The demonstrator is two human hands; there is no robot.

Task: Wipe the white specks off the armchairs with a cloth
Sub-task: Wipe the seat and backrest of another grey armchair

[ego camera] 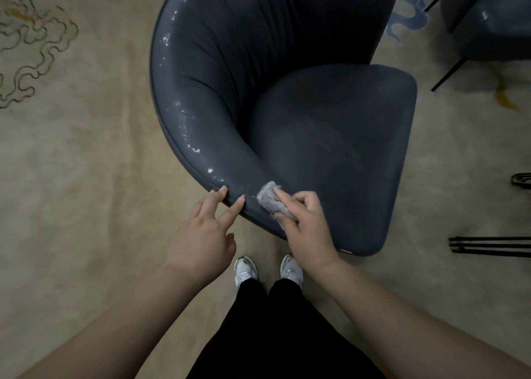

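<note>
A dark blue-grey armchair [316, 126] with a curved back fills the middle of the view. White specks [185, 126] run along its rounded left rim, from the top down to near my hands. My right hand [304, 220] presses a small grey cloth [268, 199] against the lower end of the rim. Just left of the cloth, my left hand [209, 229] rests two fingertips on the rim, fingers apart, holding nothing. A second dark armchair [488, 19] stands at the top right, with a white speck [485, 16] on it.
A beige carpet [86, 177] with a swirling line pattern covers the floor. Thin black chair legs [448, 74] and black rods [488, 246] lie to the right. My feet in white sneakers [267, 269] stand right below the chair's edge.
</note>
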